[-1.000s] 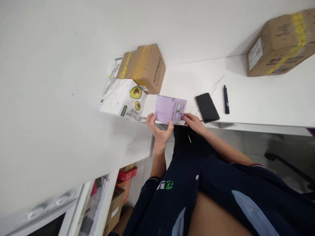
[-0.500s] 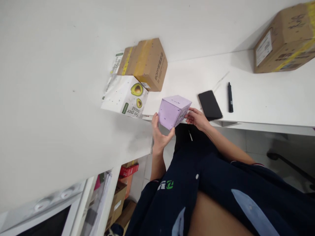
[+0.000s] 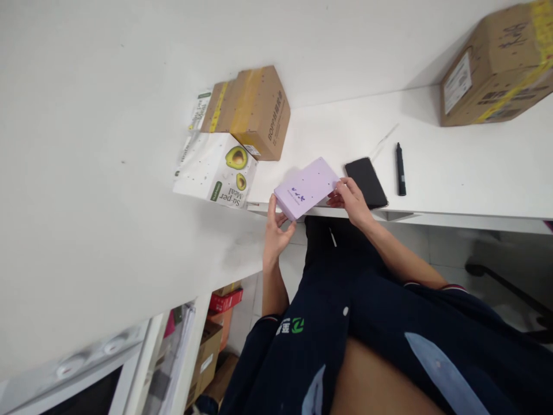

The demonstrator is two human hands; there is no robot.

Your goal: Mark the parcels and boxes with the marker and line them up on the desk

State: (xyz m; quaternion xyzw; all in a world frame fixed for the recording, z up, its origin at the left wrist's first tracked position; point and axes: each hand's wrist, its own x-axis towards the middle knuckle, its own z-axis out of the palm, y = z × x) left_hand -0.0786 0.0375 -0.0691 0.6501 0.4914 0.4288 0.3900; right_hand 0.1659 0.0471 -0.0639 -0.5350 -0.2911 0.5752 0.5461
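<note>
A lavender box [image 3: 310,181] with small purple printing on its upper face is held above the front edge of the white desk [image 3: 440,167]. My left hand [image 3: 277,230] grips its left end, with the thumb and fingers on either side of a corner. At the opposite end, my right hand [image 3: 349,199] has its fingers closed on the box's right corner. Just beyond my right hand lies a dark smartphone [image 3: 367,181]. A black marker pen [image 3: 401,170] rests to the right of the phone.
At the left stand a white carton with avocado pictures [image 3: 216,170] and a taped brown carton [image 3: 263,115]. Another brown carton [image 3: 496,69] sits at the far right against the wall. Below left is a shelf with a red box [image 3: 227,300].
The lavender box has been turned, so a broad printed face now shows instead of its end. My right hand has shifted slightly up onto its right corner.
</note>
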